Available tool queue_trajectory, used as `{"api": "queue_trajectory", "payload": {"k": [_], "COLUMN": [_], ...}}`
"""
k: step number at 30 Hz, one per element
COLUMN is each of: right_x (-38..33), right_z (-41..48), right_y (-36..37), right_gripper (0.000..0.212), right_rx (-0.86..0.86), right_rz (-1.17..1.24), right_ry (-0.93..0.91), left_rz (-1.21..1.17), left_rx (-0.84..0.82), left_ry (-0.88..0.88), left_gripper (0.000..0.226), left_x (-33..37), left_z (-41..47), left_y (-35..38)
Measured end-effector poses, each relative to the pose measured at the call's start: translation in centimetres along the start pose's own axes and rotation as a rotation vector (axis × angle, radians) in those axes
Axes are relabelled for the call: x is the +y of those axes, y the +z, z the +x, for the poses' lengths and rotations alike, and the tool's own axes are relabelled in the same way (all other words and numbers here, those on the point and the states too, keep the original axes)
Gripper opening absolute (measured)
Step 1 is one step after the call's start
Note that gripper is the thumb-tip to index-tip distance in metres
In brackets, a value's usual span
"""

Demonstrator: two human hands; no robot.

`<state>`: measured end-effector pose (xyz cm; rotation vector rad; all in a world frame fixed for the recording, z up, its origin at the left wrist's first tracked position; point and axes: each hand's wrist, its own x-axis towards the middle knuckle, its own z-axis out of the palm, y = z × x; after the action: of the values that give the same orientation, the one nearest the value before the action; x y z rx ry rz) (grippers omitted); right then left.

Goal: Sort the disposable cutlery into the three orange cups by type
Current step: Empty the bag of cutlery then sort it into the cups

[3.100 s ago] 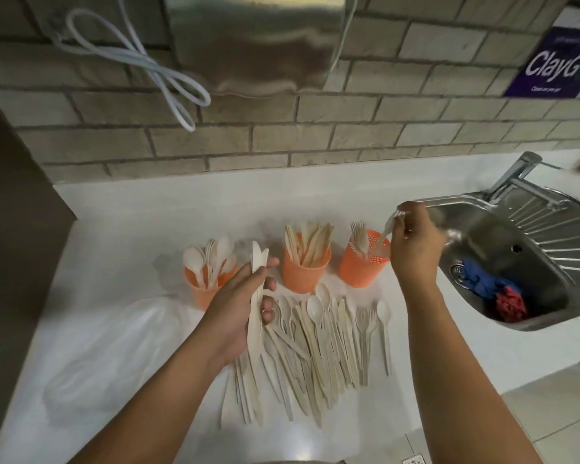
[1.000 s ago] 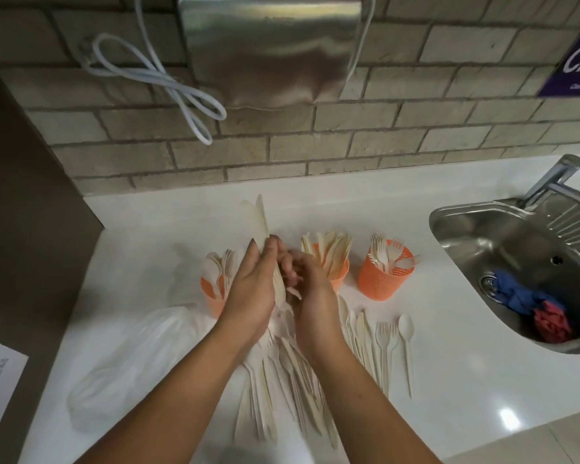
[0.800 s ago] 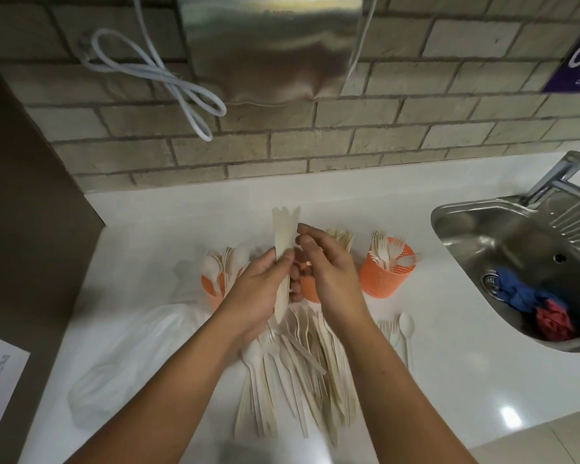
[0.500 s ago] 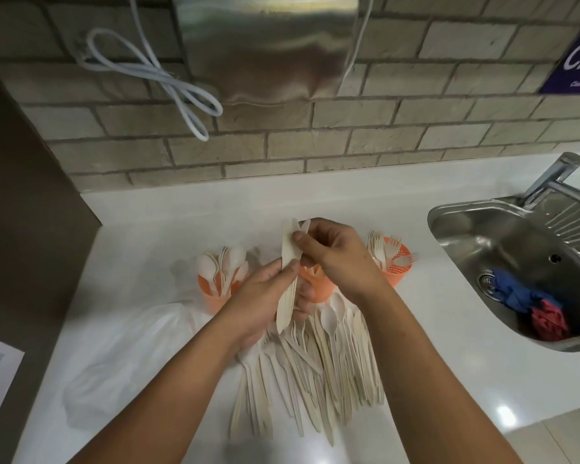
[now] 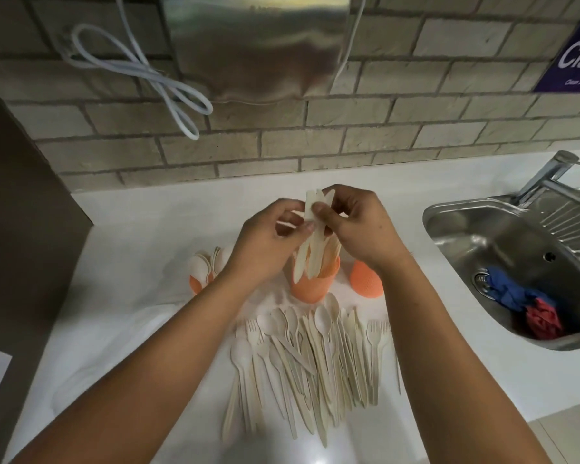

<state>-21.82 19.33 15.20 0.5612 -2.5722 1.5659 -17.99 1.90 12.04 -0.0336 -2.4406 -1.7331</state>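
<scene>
Three orange cups stand in a row on the white counter. The left cup (image 5: 196, 285) holds spoons, the middle cup (image 5: 312, 289) holds knives, and my right forearm hides most of the right cup (image 5: 365, 280). My left hand (image 5: 265, 242) and my right hand (image 5: 359, 226) both pinch a small bundle of pale knives (image 5: 315, 216), upright, directly over the middle cup. Its lower ends reach down among the knives in that cup. A pile of mixed spoons, forks and knives (image 5: 315, 356) lies in front of the cups.
A clear plastic bag (image 5: 121, 339) lies left of the pile. A steel sink (image 5: 516, 262) with blue and red cloths (image 5: 523, 303) and a tap (image 5: 543, 175) sits at the right. A brick wall, a white cable and a steel dispenser (image 5: 255, 45) are behind.
Both hands have carried the knife bundle from above the pile back and to the right, over the middle cup, and its tips have sunk into it.
</scene>
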Motion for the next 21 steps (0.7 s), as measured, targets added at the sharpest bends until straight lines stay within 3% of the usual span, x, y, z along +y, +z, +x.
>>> {"api": "queue_trajectory", "payload": {"k": [5,9,12,17,21], "right_x": [0.2,2.1,4.4,6.8,6.9], "right_z": [1.8,2.2,1.8,1.2,0.9], "right_y": [-0.9,-0.6,0.2,0.9,0.7], "right_gripper": [0.01,0.011,0.016,0.016,0.033], "right_rx": [0.033,0.025,0.053,-0.099,-0.011], "right_rz": [-0.01,-0.095,-0.212,-0.427,-0.337], "right_ry": [-0.049,-0.077,-0.146,-0.168,-0.101], "left_rz": [-0.044,0.088,0.285,0.695,0.6], "left_rx": [0.016,0.055,0.042,-0.079,-0.125], "left_ry": [0.019,0.051,0.076,0.137,0.029], "left_gripper": [0.018,0.013,0.021,0.049,0.062], "left_x": [1.2,0.0,-1.7,-3.7,-3.8], "left_z": [3.3,4.0,3.4,2.7,2.4], "left_y": [0.8,1.7,2.3,2.9,3.6]}}
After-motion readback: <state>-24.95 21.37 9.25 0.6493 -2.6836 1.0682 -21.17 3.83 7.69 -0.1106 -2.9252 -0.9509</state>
